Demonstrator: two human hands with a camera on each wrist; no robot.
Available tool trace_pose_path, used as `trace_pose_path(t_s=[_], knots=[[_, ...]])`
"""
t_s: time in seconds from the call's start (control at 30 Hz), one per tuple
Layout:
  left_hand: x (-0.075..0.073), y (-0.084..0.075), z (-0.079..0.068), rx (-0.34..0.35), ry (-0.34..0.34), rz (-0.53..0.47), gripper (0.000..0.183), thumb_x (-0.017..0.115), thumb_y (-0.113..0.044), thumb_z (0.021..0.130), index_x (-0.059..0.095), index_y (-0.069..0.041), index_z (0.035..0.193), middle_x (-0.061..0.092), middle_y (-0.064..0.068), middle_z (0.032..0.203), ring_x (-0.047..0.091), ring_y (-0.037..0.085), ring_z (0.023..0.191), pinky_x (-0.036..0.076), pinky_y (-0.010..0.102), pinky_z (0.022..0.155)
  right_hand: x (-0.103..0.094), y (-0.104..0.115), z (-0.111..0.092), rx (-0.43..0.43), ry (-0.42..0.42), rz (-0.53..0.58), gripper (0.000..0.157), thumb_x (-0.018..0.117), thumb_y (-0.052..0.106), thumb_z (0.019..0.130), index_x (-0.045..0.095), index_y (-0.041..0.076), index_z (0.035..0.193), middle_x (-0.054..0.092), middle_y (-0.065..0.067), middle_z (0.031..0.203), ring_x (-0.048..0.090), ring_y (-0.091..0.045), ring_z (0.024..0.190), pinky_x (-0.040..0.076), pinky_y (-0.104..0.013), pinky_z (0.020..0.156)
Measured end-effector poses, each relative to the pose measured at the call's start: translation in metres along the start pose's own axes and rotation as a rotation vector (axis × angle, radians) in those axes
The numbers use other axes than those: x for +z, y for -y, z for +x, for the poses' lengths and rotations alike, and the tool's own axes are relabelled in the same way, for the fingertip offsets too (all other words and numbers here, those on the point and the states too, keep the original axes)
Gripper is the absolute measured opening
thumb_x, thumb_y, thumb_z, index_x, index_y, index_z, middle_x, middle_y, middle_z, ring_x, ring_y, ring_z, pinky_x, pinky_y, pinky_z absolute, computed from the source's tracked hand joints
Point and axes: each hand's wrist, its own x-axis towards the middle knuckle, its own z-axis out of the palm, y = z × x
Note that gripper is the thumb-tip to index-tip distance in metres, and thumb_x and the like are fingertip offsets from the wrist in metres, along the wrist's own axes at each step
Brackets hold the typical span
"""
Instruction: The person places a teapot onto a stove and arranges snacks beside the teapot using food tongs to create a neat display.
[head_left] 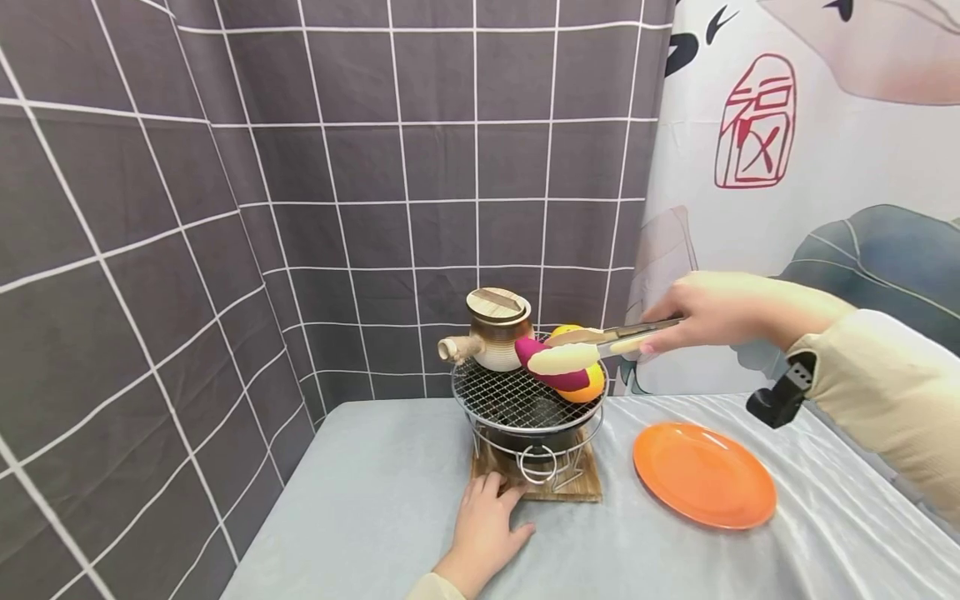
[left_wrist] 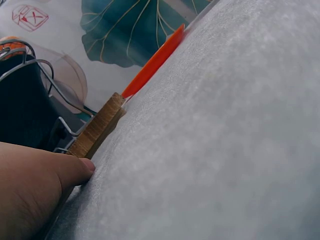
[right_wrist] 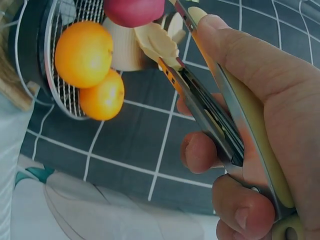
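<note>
My right hand (head_left: 693, 312) grips a pair of tongs (right_wrist: 225, 115) with cream tips. Between those tips is a purple sweet potato (head_left: 558, 379), over the right side of a round wire grill (head_left: 502, 404). Two oranges (right_wrist: 84, 54) lie on the mesh, partly hidden behind the sweet potato in the head view. My left hand (head_left: 483, 529) reaches from the front, its extended fingers touching the front-left edge of the wooden board (head_left: 570, 492) under the grill. In the left wrist view one fingertip (left_wrist: 86, 164) presses at the board's edge.
A small clay pot (head_left: 498, 342) with a wooden lid and side handle stands on the back left of the mesh. An orange plate (head_left: 705, 475) lies on the pale cloth right of the board. Dark tile-patterned curtains (head_left: 438, 158) hang behind and left.
</note>
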Motion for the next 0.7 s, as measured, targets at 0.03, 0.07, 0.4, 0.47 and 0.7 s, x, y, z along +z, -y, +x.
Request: trace_pose_path(t_s=[0.03, 0.07, 0.4, 0.47, 0.7], knots=[[0.000, 0.000, 0.000, 0.002, 0.000, 0.002, 0.051, 0.083, -0.049, 0.072, 0.075, -0.025, 0.117, 0.055, 0.000, 0.103, 0.054, 0.022, 0.098, 0.045, 0.044, 0.097, 0.001, 0.002, 0.002, 0.002, -0.001, -0.001, 0.051, 0.070, 0.062, 0.085, 0.077, 0.021, 0.113, 0.066, 0.014, 0.083, 0.055, -0.007, 0.074, 0.049, -0.034, 0.068], [0.000, 0.001, 0.000, 0.003, 0.000, 0.003, 0.051, 0.083, -0.049, 0.073, 0.075, -0.025, 0.117, 0.055, 0.000, 0.103, 0.054, 0.022, 0.098, 0.045, 0.044, 0.097, 0.002, 0.003, 0.004, -0.002, 0.002, -0.004, 0.050, 0.069, 0.062, 0.085, 0.077, 0.021, 0.112, 0.067, 0.013, 0.084, 0.056, -0.007, 0.074, 0.049, -0.035, 0.069], [-0.001, 0.000, 0.000, 0.004, 0.004, 0.001, 0.051, 0.084, -0.048, 0.072, 0.075, -0.025, 0.116, 0.055, 0.001, 0.103, 0.053, 0.022, 0.098, 0.045, 0.045, 0.097, 0.016, 0.014, 0.025, -0.078, 0.003, 0.017, 0.050, 0.069, 0.058, 0.087, 0.078, 0.016, 0.113, 0.068, 0.012, 0.083, 0.058, -0.007, 0.074, 0.051, -0.036, 0.069], [-0.002, 0.000, 0.001, 0.009, -0.003, 0.002, 0.051, 0.084, -0.048, 0.072, 0.075, -0.025, 0.116, 0.055, 0.000, 0.103, 0.053, 0.022, 0.097, 0.046, 0.045, 0.096, 0.018, 0.016, 0.029, -0.080, -0.004, 0.013, 0.050, 0.069, 0.058, 0.087, 0.078, 0.017, 0.113, 0.070, 0.012, 0.084, 0.060, -0.006, 0.074, 0.052, -0.037, 0.070], [-0.001, 0.001, 0.001, 0.024, -0.026, 0.023, 0.052, 0.085, -0.049, 0.071, 0.075, -0.025, 0.116, 0.054, 0.000, 0.101, 0.054, 0.021, 0.097, 0.046, 0.044, 0.095, 0.027, 0.018, 0.040, -0.115, 0.025, 0.020, 0.046, 0.067, 0.056, 0.090, 0.078, 0.018, 0.113, 0.073, 0.010, 0.091, 0.062, -0.006, 0.077, 0.054, -0.039, 0.075]])
